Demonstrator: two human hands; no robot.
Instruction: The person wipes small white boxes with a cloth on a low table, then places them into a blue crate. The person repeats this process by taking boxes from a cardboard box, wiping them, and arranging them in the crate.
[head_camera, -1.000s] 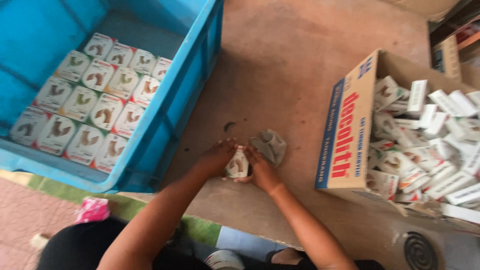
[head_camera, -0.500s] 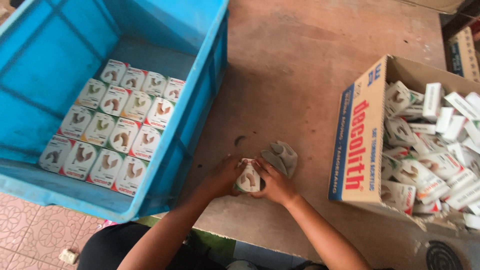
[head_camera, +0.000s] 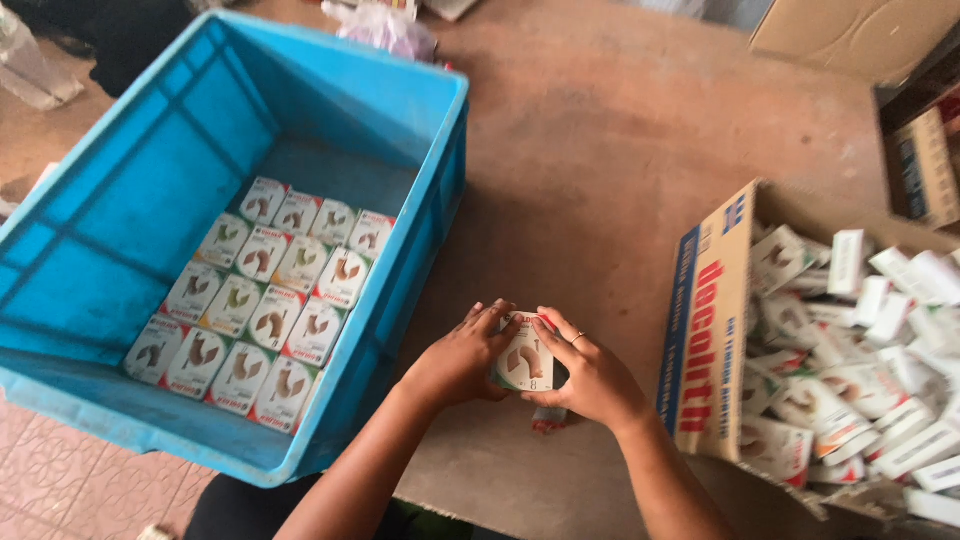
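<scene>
Both forearms are bare to the bottom edge of the view — no sleeves, watch or bracelets show. The right hand (head_camera: 590, 380) wears a thin ring on one finger; the left hand (head_camera: 462, 358) is unadorned. Dark clothing shows at six o'clock — details unclear.

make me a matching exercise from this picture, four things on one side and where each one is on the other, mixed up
Things:
1. small white box
2. blue crate
3. cardboard carton
4. neat rows of small boxes

Places:
A. on the person's right, heaped with loose small boxes
B. held between the left hand and the right hand
C. on the floor of the blue crate
D. on the person's left, beside the brown table

Pairs: 1-B, 2-D, 3-A, 4-C
</scene>
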